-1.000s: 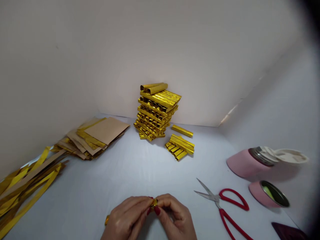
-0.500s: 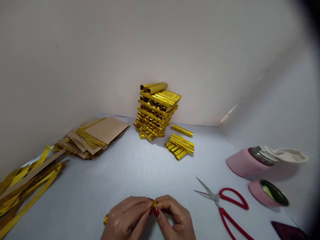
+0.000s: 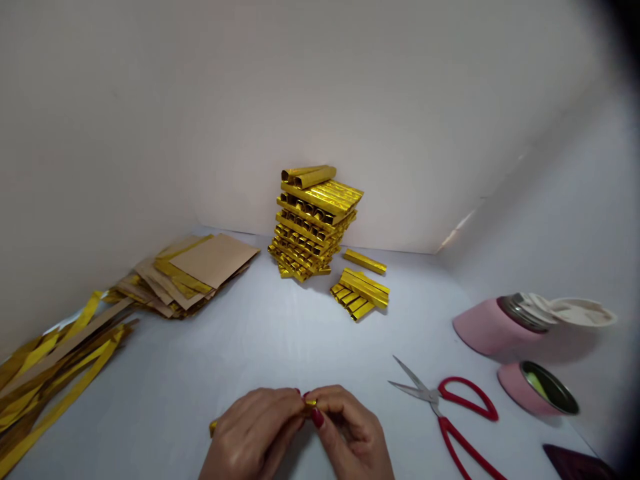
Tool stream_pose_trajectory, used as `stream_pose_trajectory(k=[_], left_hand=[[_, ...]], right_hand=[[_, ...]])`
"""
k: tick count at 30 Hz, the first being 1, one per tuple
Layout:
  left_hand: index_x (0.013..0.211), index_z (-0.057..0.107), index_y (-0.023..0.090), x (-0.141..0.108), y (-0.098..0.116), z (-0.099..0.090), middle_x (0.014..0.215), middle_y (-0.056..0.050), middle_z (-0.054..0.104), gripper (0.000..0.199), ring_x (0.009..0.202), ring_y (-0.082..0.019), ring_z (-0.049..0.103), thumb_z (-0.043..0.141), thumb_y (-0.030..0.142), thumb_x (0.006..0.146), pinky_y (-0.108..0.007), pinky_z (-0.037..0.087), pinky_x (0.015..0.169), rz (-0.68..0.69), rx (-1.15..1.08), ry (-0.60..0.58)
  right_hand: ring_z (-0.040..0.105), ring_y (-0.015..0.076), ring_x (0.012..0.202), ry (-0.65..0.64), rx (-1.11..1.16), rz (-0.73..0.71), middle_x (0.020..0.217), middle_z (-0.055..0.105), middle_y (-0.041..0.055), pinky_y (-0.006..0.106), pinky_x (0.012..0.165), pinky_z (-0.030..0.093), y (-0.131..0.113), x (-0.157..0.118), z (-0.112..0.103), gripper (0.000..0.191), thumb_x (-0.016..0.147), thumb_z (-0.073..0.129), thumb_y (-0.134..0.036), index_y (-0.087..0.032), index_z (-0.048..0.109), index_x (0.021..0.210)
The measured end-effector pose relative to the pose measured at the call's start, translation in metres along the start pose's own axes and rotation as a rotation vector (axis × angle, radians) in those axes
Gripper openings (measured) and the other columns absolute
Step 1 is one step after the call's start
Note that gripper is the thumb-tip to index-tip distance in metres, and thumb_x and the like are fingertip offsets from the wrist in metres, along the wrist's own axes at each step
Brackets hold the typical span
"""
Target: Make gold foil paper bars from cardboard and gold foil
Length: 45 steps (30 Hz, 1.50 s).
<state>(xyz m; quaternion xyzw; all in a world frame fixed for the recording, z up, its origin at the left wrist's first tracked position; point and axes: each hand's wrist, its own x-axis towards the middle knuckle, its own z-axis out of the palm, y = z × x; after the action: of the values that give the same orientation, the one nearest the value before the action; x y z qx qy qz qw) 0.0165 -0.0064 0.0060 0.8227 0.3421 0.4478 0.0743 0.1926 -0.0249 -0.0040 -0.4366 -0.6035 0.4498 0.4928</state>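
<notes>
Low in the view, my left hand (image 3: 257,430) and my right hand (image 3: 347,427) meet with fingertips pinched on a small gold foil strip (image 3: 311,403). Most of the strip is hidden by the fingers; a shiny bit shows between them. Another gold end (image 3: 213,427) pokes out left of my left hand, and I cannot tell whether it belongs to the same strip. Right of my right hand lie red-handled scissors (image 3: 433,395) with their blades apart.
A stack of folded gold foil tubes (image 3: 315,220) rises by the back wall, with a small pile of gold pieces (image 3: 361,293) beside it. Brown paper sheets (image 3: 215,263) and gold strips (image 3: 60,373) lie left. A pink flask (image 3: 483,325) and pink cup (image 3: 520,383) stand right.
My fingers have shifted slightly around the gold strip: my left thumb has dropped out of sight and the fingertips sit a little higher. The other things stay in place.
</notes>
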Motion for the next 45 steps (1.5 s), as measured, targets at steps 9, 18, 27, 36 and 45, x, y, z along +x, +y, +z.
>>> stream_pose_trajectory(k=[9, 18, 27, 36, 45], left_hand=[[0.098, 0.06, 0.016, -0.002, -0.003, 0.0, 0.079, -0.004, 0.072, 0.018, 0.064, -0.016, 0.068, 0.045, 0.024, 0.098, -0.024, 0.054, 0.057, -0.022, 0.073, -0.062], [0.102, 0.06, 0.018, -0.004, -0.009, -0.004, 0.076, -0.003, 0.07, 0.023, 0.062, -0.016, 0.066, 0.039, 0.028, 0.1, -0.025, 0.054, 0.055, -0.107, -0.008, -0.176], [0.1, 0.06, 0.022, -0.004, -0.012, -0.003, 0.082, -0.001, 0.069, 0.016, 0.071, -0.015, 0.066, 0.048, 0.031, 0.097, -0.022, 0.052, 0.062, -0.243, -0.147, -0.188], [0.099, 0.068, 0.024, -0.007, -0.028, -0.005, 0.089, -0.002, 0.071, 0.015, 0.079, -0.017, 0.066, 0.061, 0.023, 0.085, -0.024, 0.051, 0.07, -0.51, -0.288, -0.167], [0.095, 0.073, 0.016, -0.001, -0.045, -0.003, 0.077, -0.006, 0.073, 0.03, 0.065, -0.018, 0.066, 0.072, 0.038, 0.075, -0.026, 0.052, 0.058, -0.895, -0.732, -0.042]], right_hand=[[0.064, 0.0192, 0.083, 0.092, 0.045, 0.005, 0.089, 0.067, 0.0069, 0.028, 0.073, 0.05, 0.009, 0.0, 0.003, 0.015, 0.088, 0.057, -0.033, -0.025, 0.069, 0.084], [0.064, 0.0191, 0.084, 0.132, 0.043, 0.02, 0.09, 0.067, 0.0065, 0.027, 0.074, 0.049, 0.006, 0.003, 0.002, 0.017, 0.087, 0.059, -0.038, -0.026, 0.07, 0.081], [0.063, 0.0189, 0.086, 0.058, 0.023, 0.076, 0.094, 0.065, 0.0065, 0.026, 0.073, 0.05, 0.005, 0.005, -0.009, 0.014, 0.089, 0.057, -0.032, -0.026, 0.07, 0.084], [0.058, 0.0153, 0.068, 0.294, 0.171, 0.253, 0.092, 0.068, 0.006, 0.023, 0.058, 0.045, 0.012, 0.014, -0.015, 0.02, 0.08, 0.066, -0.042, -0.023, 0.071, 0.083], [0.052, 0.0129, 0.052, 0.526, 0.287, 0.36, 0.062, 0.067, 0.0035, 0.022, 0.05, 0.039, 0.008, 0.024, -0.012, 0.031, 0.066, 0.077, -0.046, -0.017, 0.068, 0.073]])
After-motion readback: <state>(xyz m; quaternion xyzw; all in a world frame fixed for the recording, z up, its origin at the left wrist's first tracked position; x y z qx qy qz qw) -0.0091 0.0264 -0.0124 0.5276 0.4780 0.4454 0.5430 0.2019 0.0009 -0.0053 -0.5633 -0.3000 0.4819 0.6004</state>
